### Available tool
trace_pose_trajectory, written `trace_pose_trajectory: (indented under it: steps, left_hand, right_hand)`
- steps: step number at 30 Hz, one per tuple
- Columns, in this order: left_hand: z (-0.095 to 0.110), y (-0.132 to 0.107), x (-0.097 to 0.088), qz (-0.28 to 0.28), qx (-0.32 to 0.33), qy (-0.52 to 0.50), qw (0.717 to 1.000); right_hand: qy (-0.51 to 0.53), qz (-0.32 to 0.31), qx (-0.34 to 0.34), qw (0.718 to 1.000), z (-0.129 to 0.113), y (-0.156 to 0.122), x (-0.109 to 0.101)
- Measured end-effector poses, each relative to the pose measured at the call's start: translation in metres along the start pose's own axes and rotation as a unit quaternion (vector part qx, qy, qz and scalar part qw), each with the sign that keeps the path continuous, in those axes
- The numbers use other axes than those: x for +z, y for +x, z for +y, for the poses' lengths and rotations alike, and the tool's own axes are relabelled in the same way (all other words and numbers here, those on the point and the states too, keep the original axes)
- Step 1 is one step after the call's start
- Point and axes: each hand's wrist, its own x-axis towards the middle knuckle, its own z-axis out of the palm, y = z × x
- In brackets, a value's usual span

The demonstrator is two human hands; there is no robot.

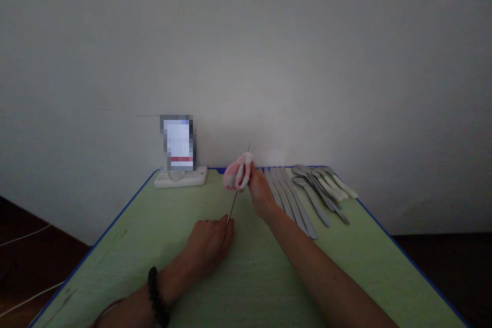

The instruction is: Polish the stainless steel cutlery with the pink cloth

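Observation:
My left hand, low over the middle of the table, is closed around the near end of a slim metal table knife, seen nearly edge-on. The knife slants up and away from me, and its thin tip shows beyond the cloth. A pink and white cloth is folded about the knife's far part, with my right hand closed on it. My right fingers are partly hidden behind the cloth. Just right of that hand, several table knives lie side by side, partly covered by my wrist.
Several spoons lie at the back right, some with white handles. A lit, blurred-out phone stands on a white base at the back left. The green table has a blue edge and meets a plain wall.

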Motion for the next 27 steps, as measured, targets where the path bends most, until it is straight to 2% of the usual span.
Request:
trace_pose_trajectory:
  steps: [3, 5, 8, 11, 16, 19, 21, 23, 24, 27]
  left_hand:
    - [0.0, 0.001, 0.001, 0.002, 0.005, -0.002, 1.0]
    - [0.001, 0.0, 0.001, 0.001, 0.011, 0.0, 1.0]
    - [0.004, -0.002, -0.001, -0.002, 0.012, 0.012, 1.0]
    - [0.007, -0.003, -0.005, -0.01, 0.011, 0.026, 1.0]
    - [0.01, -0.004, -0.007, -0.019, 0.017, 0.031, 0.999]
    - [0.008, -0.005, -0.004, -0.003, 0.025, -0.01, 1.0]
    - [0.003, -0.006, -0.001, 0.017, 0.036, -0.081, 0.996]
    - [-0.004, -0.005, 0.001, 0.025, 0.053, -0.2, 0.978]
    - [-0.008, -0.005, 0.002, 0.023, 0.063, -0.273, 0.96]
    - [-0.018, -0.002, 0.004, -0.013, 0.083, -0.474, 0.877]
  right_hand:
    - [0.014, -0.002, 0.003, 1.0, 0.005, -0.009, 0.013]
    - [0.012, 0.024, -0.01, 1.0, 0.008, -0.014, 0.02]
    - [-0.001, 0.056, 0.005, 0.998, 0.01, -0.018, 0.023]
    - [0.006, 0.088, 0.008, 0.996, 0.005, -0.012, 0.016]
    - [0.023, 0.131, -0.036, 0.99, -0.012, 0.002, 0.0]
    - [0.024, 0.131, -0.037, 0.99, -0.018, 0.007, -0.006]
    - [0.045, 0.125, -0.031, 0.991, -0.019, 0.009, -0.008]
    - [0.087, 0.119, -0.021, 0.989, -0.019, 0.012, -0.01]
    - [0.112, 0.118, -0.016, 0.987, -0.02, 0.013, -0.011]
    - [0.168, 0.123, -0.001, 0.978, -0.026, 0.017, -0.015]
